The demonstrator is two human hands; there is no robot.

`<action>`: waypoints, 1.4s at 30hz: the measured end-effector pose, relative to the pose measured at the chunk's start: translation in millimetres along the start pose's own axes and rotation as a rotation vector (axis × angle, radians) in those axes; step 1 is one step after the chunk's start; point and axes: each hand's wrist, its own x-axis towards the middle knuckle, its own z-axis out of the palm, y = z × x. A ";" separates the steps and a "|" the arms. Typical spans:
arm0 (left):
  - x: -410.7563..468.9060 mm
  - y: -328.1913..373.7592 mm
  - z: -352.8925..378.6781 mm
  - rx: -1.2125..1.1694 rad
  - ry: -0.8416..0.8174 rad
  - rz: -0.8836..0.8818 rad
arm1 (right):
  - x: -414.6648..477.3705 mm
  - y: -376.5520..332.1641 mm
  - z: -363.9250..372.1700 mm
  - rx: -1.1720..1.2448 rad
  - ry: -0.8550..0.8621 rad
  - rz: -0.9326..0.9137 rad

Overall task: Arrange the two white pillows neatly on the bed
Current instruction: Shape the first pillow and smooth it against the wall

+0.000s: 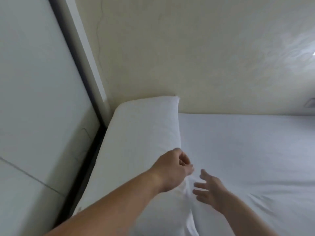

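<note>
One white pillow [144,133] lies lengthwise along the bed's left edge, its far end against the wall. My left hand [173,169] sits at its near right corner with the fingers curled in, and white fabric is bunched and creased right under it. Just to its right, my right hand [209,189] hovers over the white bed sheet [247,150], fingers spread and holding nothing. More white fabric [153,215] runs on below my left arm; I cannot tell if it is a second pillow.
A cream wall [187,57] closes off the far side of the bed. A pale cabinet or panel [34,99] stands at the left, with a dark gap [88,164] between it and the mattress. The sheet stretches flat to the right.
</note>
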 end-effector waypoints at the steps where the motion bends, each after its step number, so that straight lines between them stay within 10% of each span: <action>1: 12.9 -20.7 -6.3 0.043 0.126 -0.015 | -2.2 -5.7 -21.4 -0.033 0.041 -0.023; 7: 16.5 -163.3 -68.1 0.436 0.499 -0.437 | -3.9 -6.9 16.2 -0.336 -0.046 -0.214; 11: -21.1 -241.8 -76.2 0.077 0.423 -0.650 | 9.6 26.2 68.0 -0.551 -0.030 -0.220; 19: -45.3 -266.2 -76.9 -0.459 0.388 -0.565 | 24.5 45.3 53.4 -0.375 0.039 -0.108; 24: -60.3 -225.2 -87.7 -0.767 0.635 -0.347 | 8.7 49.2 62.0 -0.976 0.198 -0.430; 34: -43.7 -214.7 -61.5 -0.414 0.724 -0.152 | -17.7 48.2 36.9 -1.007 0.174 -0.505; 42: -43.2 -273.5 -70.3 -0.158 0.381 -0.396 | 5.3 59.3 49.0 -0.796 0.082 -0.234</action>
